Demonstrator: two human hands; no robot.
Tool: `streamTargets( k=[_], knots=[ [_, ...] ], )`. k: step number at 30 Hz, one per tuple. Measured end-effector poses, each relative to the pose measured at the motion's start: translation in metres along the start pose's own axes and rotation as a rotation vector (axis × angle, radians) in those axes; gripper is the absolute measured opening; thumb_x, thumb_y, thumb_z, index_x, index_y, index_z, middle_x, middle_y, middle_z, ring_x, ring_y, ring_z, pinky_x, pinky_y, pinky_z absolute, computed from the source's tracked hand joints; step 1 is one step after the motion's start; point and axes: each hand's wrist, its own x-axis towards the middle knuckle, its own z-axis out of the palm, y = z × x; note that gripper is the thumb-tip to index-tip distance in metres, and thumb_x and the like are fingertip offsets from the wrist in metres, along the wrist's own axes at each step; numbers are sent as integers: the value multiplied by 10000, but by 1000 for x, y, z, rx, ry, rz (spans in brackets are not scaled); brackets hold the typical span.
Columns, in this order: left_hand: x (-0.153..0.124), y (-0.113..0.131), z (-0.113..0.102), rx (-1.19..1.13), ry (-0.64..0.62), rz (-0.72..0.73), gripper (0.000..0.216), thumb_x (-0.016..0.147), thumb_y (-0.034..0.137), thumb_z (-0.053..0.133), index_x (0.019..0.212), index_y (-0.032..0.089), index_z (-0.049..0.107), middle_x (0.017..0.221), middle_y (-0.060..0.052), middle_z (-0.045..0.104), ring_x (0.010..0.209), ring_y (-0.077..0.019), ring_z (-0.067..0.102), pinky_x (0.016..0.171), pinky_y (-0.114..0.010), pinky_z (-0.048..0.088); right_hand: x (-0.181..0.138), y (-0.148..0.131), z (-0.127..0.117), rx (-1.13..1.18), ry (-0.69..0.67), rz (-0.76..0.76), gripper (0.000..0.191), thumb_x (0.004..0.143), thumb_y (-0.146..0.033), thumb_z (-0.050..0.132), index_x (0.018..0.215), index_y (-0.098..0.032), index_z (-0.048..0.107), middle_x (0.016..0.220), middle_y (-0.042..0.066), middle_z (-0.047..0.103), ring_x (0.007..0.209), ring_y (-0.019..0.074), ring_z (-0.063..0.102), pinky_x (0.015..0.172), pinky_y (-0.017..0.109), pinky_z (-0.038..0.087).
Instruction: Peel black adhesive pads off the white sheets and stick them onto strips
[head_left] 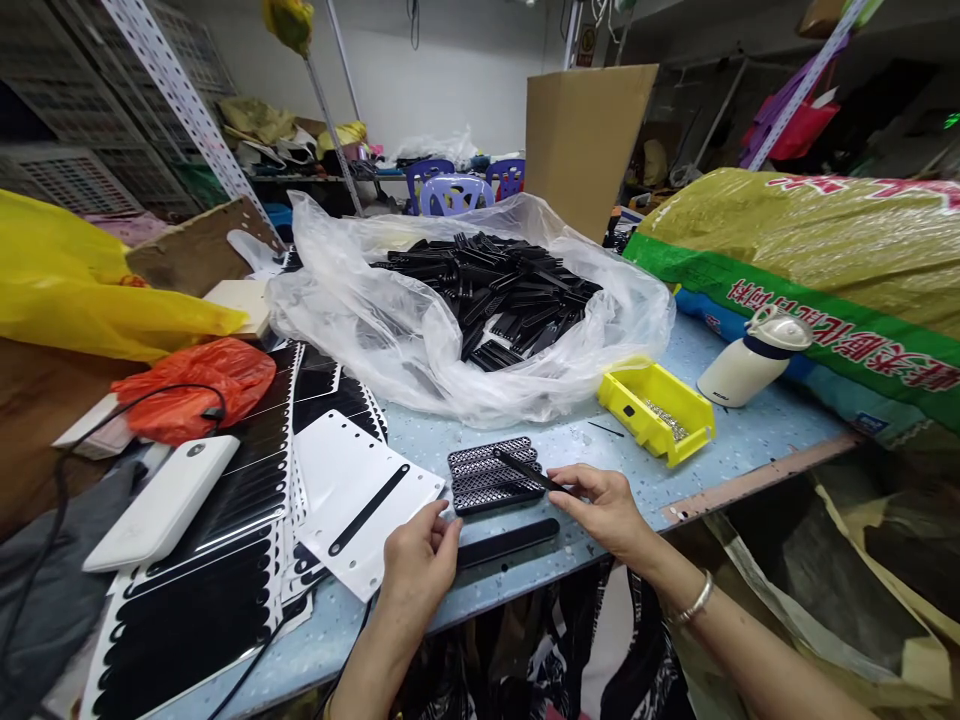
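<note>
1. Sheets of black strips (202, 600) lie fanned at the left, with a white power bank (161, 503) and its cable on top. A tug on that cable could, I think, drag the pile askew.
2. White backing sheet (352, 520), with one black strip on it, reaches the front edge of the table (750, 440). The left hand (420, 560) rests at its corner, fingers curled together and touching the sheet's edge. Whether they grip it I cannot tell. A careless nudge could slide the sheet off.
3. Long black bar (510, 541) lies just beside that hand, close to the table's edge. A passing wrist could knock it to the floor.
4. Mesh pieces (484, 480) sit stacked mid-table. The right hand (604, 505) pinches a thin black strip (529, 470), thumb and forefinger closed on its near end, the far end over the stack. Held so lightly, it could twist or drop crooked.
5. Yellow bin (656, 405) of small metal parts stands near the right hand, and a tilted white bottle (750, 365) lies beyond it. A bumped bin would scatter its parts.
</note>
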Motion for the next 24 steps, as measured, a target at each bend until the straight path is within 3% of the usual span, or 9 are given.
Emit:
streamTargets(
  k=[6,12,17,24],
  knots=[
    [4,0,5,13,-8,49,201,679,310,673,828,186,731,534,15,615,464,-148,545,519,-260,412,-5,-1,3,-68,-74,-78,116,766,-279,686,846,-215,743,791,39,758,623,174,686,578,284,570],
    [-3,-5,3,-27,-19,52,267,678,253,691,931,186,743,576,23,615,481,-123,534,519,-236,424,0,-3,-10,-88,-192,-212,106,773,-252,697,850,-209,756,931,90,754,832,226,718,741,347,593],
    [-2,-1,5,-82,-12,50,217,680,210,669,876,189,761,572,18,616,505,-122,537,536,-233,430,15,-3,-9,-128,-318,-246,154,782,-267,700,909,-212,767,888,87,758,812,232,712,734,373,591],
    [-2,-5,4,-202,-35,-12,249,675,208,684,908,164,759,599,8,626,530,-120,552,533,-224,448,21,-7,1,-185,-384,-277,162,798,-254,683,929,-208,767,870,80,754,785,223,701,718,365,588]
  ],
)
